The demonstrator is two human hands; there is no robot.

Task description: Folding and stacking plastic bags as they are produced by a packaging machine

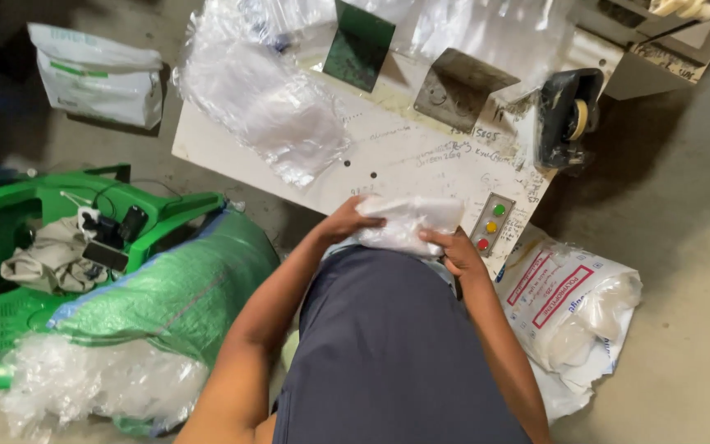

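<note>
1. Woven green sack (178,292) lies at far left against a green plastic chair (10,222), with crinkled clear film (100,382) spilling from its mouth.
2. My left hand (345,222) closes its grip on the left end of a soft, crumpled bundle of clear plastic bags (404,222).
3. That bundle lies at the near edge of the white table (404,156), its long axis running left to right.
4. My right hand (456,251) grips the bundle's right end from below.
5. Just right of it sits a small grey panel (491,225) with green, yellow and red buttons.
6. Farthest right, a white sack (573,308) with red-bordered labels slumps on the floor.
</note>
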